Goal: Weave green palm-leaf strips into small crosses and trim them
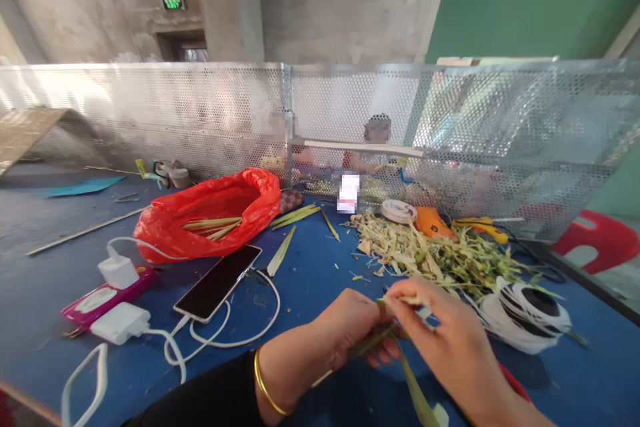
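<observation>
My left hand [345, 327], with a gold bangle at the wrist, is closed around a narrow bundle of greenish dried leaf strips [373, 341]. Close beside it, my right hand [445, 333] pinches a pale leaf strip between thumb and fingers, above the bundle. One long leaf strip [415, 390] hangs down between the hands toward the front edge. The fingers hide part of the bundle. A heap of leaf scraps [425, 247] lies just beyond my right hand, and a white-and-black roll of cord or tape [530, 313] sits to its right.
A red plastic bag [165, 230] holds leaf strips [213, 227] at left. Nearby are a dark-screened phone [220, 283], a purple power strip [107, 293] and white cables. A lit phone [349, 192] leans on the perforated metal screen [210, 120]. Yellow-handled scissors [485, 227] lie behind the heap.
</observation>
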### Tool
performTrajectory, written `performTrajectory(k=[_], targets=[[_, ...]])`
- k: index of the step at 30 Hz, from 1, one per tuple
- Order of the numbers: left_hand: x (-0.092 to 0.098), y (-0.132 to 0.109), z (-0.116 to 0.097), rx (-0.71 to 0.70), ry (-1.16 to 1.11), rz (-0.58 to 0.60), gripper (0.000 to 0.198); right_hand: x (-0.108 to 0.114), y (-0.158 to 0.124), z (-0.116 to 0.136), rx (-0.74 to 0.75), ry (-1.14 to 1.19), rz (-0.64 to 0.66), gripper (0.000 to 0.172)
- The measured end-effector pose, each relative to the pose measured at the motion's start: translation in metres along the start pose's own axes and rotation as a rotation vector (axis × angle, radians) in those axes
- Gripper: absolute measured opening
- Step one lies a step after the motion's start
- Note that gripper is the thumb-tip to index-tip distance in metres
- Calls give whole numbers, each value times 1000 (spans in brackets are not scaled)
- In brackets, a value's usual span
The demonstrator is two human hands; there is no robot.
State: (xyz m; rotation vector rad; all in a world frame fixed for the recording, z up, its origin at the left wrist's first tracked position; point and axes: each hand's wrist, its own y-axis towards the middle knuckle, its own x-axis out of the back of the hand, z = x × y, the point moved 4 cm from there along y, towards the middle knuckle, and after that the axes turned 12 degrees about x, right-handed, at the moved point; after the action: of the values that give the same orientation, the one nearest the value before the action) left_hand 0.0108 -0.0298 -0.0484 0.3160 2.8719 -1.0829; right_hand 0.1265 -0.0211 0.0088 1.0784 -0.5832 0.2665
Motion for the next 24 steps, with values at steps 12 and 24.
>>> performTrajectory(k=[12,24], targets=[[27,-7,-16,-81,-474,-120,35,-25,-12,17,595,-449,21,25],[37,-3,-27,-149,-710,-32,19,-40,-14,2,513,-436,183,19]])
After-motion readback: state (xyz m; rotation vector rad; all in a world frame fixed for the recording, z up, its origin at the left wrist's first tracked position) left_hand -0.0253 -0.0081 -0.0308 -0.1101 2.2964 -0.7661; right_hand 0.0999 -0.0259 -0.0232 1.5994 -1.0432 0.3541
